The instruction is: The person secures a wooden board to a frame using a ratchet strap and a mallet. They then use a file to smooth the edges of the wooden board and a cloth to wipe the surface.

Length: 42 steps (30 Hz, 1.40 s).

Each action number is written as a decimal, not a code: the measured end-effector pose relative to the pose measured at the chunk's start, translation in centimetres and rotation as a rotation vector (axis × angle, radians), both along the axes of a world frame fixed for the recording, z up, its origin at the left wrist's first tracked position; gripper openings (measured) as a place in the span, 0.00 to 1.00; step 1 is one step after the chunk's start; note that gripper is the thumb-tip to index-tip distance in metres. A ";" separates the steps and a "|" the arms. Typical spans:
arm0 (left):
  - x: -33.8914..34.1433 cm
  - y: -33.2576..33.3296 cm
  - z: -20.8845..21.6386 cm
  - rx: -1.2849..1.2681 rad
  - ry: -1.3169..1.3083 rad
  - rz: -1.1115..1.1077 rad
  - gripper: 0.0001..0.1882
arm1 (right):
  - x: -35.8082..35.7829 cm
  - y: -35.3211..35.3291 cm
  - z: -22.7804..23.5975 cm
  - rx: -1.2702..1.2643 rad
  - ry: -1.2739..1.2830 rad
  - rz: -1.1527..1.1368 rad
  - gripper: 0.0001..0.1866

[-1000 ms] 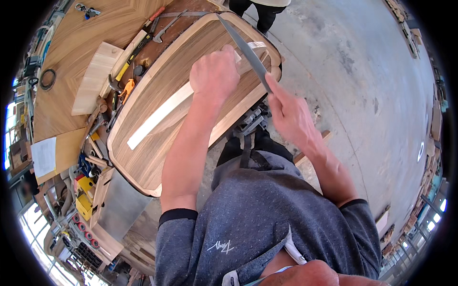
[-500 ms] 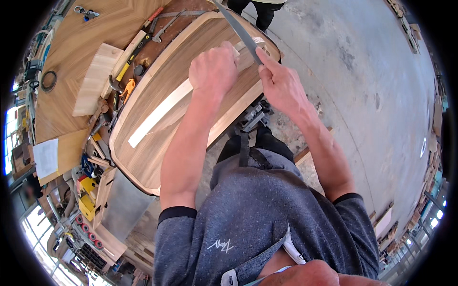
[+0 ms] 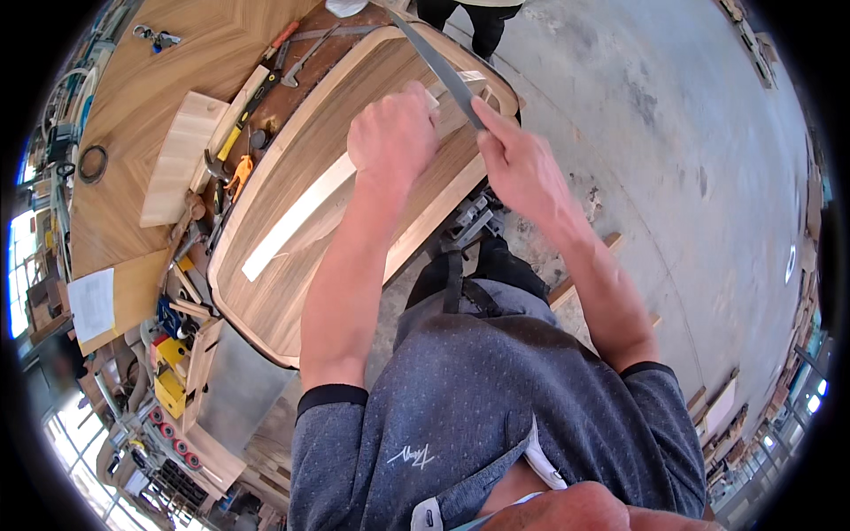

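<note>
My left hand (image 3: 392, 137) is closed in a fist around a pale wooden strip (image 3: 297, 221), which lies slantwise over an oval wooden panel (image 3: 239, 296). A short end of the strip pokes out past my knuckles. In my right hand (image 3: 522, 173) is a long grey flat file (image 3: 438, 66), with my index finger stretched along it. The file slants up and to the left above the panel's far end, and its handle is hidden in my palm. Darker brown boards with a pale rim make up the panel.
Left of the panel lie a hammer (image 3: 235, 133), an orange clamp (image 3: 239, 174), a thin pale board (image 3: 183, 159) and a paper sheet (image 3: 91, 303). A person in dark trousers (image 3: 489, 31) stands beyond the far end. Under the panel's right side is a metal vise (image 3: 478, 217).
The file has slid slightly up and left along with my right hand. The view has shifted a little, and a white object now shows at the upper edge.
</note>
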State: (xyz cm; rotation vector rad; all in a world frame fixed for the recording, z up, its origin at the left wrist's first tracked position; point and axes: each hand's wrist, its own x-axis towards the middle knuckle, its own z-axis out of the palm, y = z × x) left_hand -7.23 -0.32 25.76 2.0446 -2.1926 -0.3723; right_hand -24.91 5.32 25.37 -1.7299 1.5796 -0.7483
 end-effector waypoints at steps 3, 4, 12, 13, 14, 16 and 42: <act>-0.5 0.5 -0.5 -0.012 -0.005 0.024 0.15 | 0.0 -2.5 1.0 0.035 -0.005 -0.023 0.24; -0.4 0.4 -0.4 -0.015 -0.011 0.013 0.15 | -0.4 -2.2 0.9 0.035 -0.035 -0.045 0.24; -0.4 0.8 -0.2 -0.009 -0.019 -0.001 0.16 | -0.4 -0.4 1.1 0.149 -0.092 -0.067 0.24; -0.4 0.8 -0.2 -0.007 -0.027 -0.005 0.16 | -0.1 -0.3 0.7 0.120 -0.078 -0.053 0.24; -0.4 0.7 -0.1 -0.005 -0.035 -0.011 0.16 | 0.1 -0.1 0.3 0.092 -0.064 -0.041 0.24; -0.2 0.5 0.0 -0.002 -0.038 -0.016 0.14 | -0.1 2.4 0.3 0.081 -0.060 -0.010 0.23; 0.7 -0.4 -0.1 -0.055 0.012 -0.011 0.15 | 0.9 1.2 3.9 0.254 -0.009 -0.066 0.23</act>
